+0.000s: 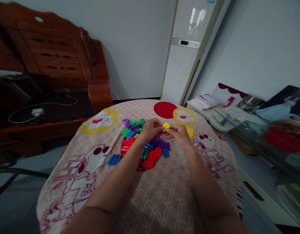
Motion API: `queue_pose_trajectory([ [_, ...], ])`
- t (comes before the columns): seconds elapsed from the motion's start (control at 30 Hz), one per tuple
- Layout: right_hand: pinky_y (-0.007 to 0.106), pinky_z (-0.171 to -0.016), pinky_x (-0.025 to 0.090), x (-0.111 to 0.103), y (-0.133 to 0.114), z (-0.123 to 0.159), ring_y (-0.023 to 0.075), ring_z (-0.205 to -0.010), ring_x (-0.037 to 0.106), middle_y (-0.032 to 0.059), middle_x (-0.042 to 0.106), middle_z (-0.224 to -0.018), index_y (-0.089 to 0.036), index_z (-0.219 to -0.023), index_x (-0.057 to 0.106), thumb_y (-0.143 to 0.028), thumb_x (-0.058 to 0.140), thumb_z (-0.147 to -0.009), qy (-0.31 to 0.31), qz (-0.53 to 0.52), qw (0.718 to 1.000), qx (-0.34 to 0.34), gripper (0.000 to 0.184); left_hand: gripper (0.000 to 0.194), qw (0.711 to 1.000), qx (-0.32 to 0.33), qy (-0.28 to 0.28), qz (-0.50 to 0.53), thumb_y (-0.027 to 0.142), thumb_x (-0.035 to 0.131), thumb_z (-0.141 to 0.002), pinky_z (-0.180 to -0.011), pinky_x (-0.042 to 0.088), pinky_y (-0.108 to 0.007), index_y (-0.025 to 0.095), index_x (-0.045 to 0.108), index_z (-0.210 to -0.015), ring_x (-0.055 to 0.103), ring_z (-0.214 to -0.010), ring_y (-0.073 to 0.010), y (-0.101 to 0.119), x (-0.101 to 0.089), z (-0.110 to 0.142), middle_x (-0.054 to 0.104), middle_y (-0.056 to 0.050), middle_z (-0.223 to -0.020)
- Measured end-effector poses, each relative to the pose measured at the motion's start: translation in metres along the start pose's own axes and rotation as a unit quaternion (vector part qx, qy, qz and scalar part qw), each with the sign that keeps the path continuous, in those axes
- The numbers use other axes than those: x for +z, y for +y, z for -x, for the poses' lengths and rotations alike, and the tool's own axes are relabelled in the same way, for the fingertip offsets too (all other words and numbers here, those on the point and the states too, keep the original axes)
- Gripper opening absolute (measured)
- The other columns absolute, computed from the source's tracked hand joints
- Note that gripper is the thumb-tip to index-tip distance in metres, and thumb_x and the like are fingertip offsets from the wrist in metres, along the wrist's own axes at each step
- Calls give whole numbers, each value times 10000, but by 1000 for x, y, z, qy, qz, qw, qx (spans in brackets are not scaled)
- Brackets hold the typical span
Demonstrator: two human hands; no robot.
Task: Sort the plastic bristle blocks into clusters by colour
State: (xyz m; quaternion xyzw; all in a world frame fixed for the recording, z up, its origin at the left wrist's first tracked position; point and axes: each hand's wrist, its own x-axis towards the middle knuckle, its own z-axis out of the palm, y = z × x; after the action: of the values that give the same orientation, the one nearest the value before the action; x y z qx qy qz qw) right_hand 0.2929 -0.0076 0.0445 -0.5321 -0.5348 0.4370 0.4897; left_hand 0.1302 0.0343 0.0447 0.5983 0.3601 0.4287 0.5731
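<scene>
Between my two hands, above the far half of the table, is a small yellow toy building piece. The fingertips of my left hand pinch its left side, and those of my right hand pinch its right side. Below and around my left hand lies a loose pile of plastic pieces: red pieces, purple pieces, blue pieces and green pieces. My left forearm hides part of the pile. Just right of my right hand sits a yellow group of pieces.
A patterned cloth covers the round table. A wooden bench with a white charger stands at the left. Behind is a tall white cabinet unit. On the right, a glass-topped stand holds papers and a red basket.
</scene>
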Motion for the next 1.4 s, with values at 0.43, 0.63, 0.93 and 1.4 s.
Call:
queue_pose_trajectory([
  [0.43, 236, -404, 522, -85, 16, -15, 144, -436, 612, -34, 631, -567, -151, -905, 622, -340, 704, -611, 271, 38, 960, -54, 360, 191, 998, 23, 63, 1, 199, 739, -692, -599, 569, -257, 126, 644, -841, 689, -623, -148, 8, -33, -5, 692, -20, -676],
  [0.63, 274, -487, 572, -108, 33, -18, 178, -544, 672, -12, 662, -628, -174, -819, 611, -328, 711, -580, 339, 36, 938, -62, 301, 193, 995, 23, 95, 11, 215, 720, -698, -599, 576, -269, 118, 645, -848, 688, -621, -146, 15, -46, -4, 695, -21, -693],
  [0.93, 329, -579, 557, -114, 36, -15, 195, -570, 640, 29, 687, -662, -121, -942, 713, -382, 634, -678, 314, 213, 921, -91, 380, 197, 995, 29, 98, 10, 237, 710, -726, -603, 570, -251, 113, 638, -862, 691, -631, -139, 17, -48, -1, 700, -31, -709],
  [1.4, 371, -956, 488, -117, 5, -43, 268, -1069, 666, 140, 735, -1132, -172, -1174, 741, -99, 454, -853, 119, 676, 726, -32, 436, 206, 994, 32, 107, 20, 247, 728, -725, -592, 566, -237, 104, 626, -834, 670, -614, -120, 23, -55, 0, 677, -19, -687],
])
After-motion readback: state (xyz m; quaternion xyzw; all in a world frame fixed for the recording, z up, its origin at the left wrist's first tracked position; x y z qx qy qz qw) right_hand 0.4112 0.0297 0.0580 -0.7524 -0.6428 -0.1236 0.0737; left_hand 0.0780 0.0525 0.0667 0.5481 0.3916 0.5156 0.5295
